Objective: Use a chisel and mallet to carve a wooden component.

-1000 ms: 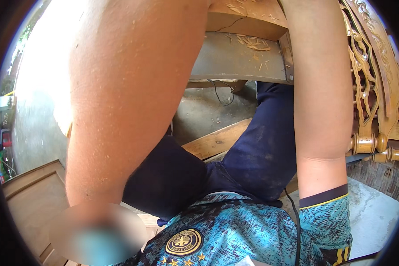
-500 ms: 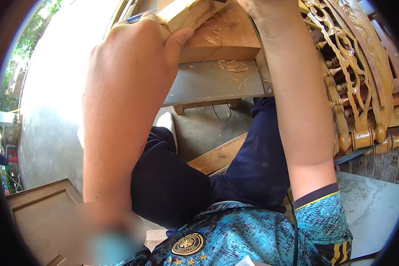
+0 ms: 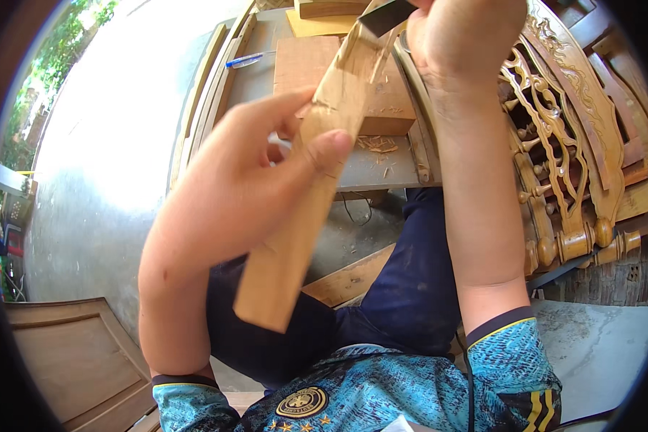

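My left hand (image 3: pixel 266 151) is closed round a pale wooden block (image 3: pixel 288 237), its thumb on the upper face. The block slants from above my left thigh toward the top of the view, and its far end is split and ragged. My right hand (image 3: pixel 461 43), partly cut off by the top edge, grips a chisel whose flat dark blade (image 3: pixel 387 17) meets that split end. The chisel's handle is hidden. Under the block's far end lies a thick brown board (image 3: pixel 306 61) on a grey worktable (image 3: pixel 403 165).
Wood shavings (image 3: pixel 378 144) lie on the worktable by the board. A blue pen (image 3: pixel 243 61) and long wooden strips (image 3: pixel 205 101) are at the left. Carved wooden furniture (image 3: pixel 561 144) stands close on the right. A panelled wooden door (image 3: pixel 72 360) lies at lower left.
The block has swung from lying across the board to a steep slant, its near end now over my thigh. My left hand came nearer and turned; the chisel's blade now shows more.
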`<action>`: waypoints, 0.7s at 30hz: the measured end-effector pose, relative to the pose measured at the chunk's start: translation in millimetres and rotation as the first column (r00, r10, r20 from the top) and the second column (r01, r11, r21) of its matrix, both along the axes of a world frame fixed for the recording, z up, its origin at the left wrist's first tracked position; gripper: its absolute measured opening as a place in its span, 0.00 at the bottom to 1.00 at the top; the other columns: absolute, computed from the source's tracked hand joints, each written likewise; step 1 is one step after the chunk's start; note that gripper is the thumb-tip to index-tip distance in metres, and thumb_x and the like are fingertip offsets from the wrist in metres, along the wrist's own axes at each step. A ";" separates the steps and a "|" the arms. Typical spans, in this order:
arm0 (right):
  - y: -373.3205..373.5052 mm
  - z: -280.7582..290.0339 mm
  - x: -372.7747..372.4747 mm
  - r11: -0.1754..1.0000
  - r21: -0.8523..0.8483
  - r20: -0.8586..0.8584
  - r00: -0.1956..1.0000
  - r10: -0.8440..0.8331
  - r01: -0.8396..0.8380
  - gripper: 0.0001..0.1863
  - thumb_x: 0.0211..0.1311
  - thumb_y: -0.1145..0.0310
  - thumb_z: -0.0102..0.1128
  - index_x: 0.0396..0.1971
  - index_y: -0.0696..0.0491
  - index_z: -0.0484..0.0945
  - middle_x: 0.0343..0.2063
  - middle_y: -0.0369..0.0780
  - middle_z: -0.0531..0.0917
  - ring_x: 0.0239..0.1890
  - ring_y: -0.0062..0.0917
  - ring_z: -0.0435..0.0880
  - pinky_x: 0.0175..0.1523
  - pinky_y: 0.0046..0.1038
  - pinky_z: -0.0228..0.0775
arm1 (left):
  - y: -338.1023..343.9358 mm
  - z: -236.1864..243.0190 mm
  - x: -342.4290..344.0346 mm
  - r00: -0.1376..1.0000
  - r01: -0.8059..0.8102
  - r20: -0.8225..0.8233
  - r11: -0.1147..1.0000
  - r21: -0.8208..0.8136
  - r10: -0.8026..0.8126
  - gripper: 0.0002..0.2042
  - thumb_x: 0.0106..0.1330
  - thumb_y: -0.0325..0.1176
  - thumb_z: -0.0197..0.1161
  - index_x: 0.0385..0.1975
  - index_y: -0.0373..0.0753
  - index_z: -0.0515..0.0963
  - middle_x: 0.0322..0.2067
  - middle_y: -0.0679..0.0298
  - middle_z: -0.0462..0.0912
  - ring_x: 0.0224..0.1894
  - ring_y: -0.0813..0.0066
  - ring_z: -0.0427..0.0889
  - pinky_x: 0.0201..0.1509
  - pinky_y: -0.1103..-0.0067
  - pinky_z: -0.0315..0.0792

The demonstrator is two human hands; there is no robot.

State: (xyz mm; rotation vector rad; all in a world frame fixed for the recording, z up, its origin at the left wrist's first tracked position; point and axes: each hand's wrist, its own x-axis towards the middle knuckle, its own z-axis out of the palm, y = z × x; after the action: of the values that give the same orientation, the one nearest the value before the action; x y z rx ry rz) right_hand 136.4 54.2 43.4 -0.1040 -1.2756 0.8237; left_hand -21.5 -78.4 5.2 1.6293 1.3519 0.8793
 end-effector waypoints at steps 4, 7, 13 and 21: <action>6.3 -5.5 -5.1 0.993 -0.115 -0.014 1.000 0.001 -0.003 0.16 0.75 0.60 0.61 0.26 0.45 0.68 0.12 0.27 0.66 0.12 0.14 0.61 0.18 0.21 0.56 | -3.6 -0.6 15.8 0.999 0.010 0.032 1.000 -0.005 -0.009 0.28 0.76 0.44 0.62 0.64 0.25 0.71 0.42 0.60 0.85 0.40 0.82 0.82 0.42 0.82 0.77; 7.5 -7.7 -2.1 0.998 -0.039 -0.013 0.999 0.045 -0.045 0.14 0.76 0.62 0.60 0.28 0.46 0.69 0.12 0.27 0.66 0.11 0.13 0.60 0.18 0.21 0.55 | -1.9 -8.0 23.3 0.998 -0.058 -0.004 0.998 0.034 0.058 0.28 0.76 0.44 0.61 0.65 0.27 0.71 0.37 0.54 0.84 0.36 0.72 0.83 0.40 0.75 0.77; -0.3 -6.0 5.2 0.981 -0.192 0.082 0.995 0.048 -0.032 0.14 0.76 0.62 0.58 0.28 0.47 0.68 0.13 0.28 0.66 0.11 0.13 0.60 0.17 0.20 0.55 | -0.6 -17.6 26.2 0.994 -0.089 -0.061 0.993 0.081 0.094 0.32 0.76 0.48 0.57 0.68 0.27 0.67 0.35 0.50 0.83 0.36 0.65 0.82 0.45 0.71 0.76; 12.6 -13.0 -1.3 0.969 -0.242 0.082 0.996 -0.022 0.041 0.14 0.75 0.63 0.60 0.27 0.48 0.68 0.14 0.29 0.68 0.12 0.13 0.62 0.18 0.21 0.57 | 0.6 -9.3 24.4 0.998 -0.054 0.037 0.994 -0.090 0.057 0.26 0.79 0.47 0.56 0.66 0.33 0.72 0.43 0.59 0.84 0.42 0.81 0.80 0.48 0.81 0.74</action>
State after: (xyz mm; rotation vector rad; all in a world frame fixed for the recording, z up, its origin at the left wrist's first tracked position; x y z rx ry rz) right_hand 135.1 66.8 30.4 -0.3562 -1.2389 0.9548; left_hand 2.9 -77.8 -4.0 1.5054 1.3954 0.8668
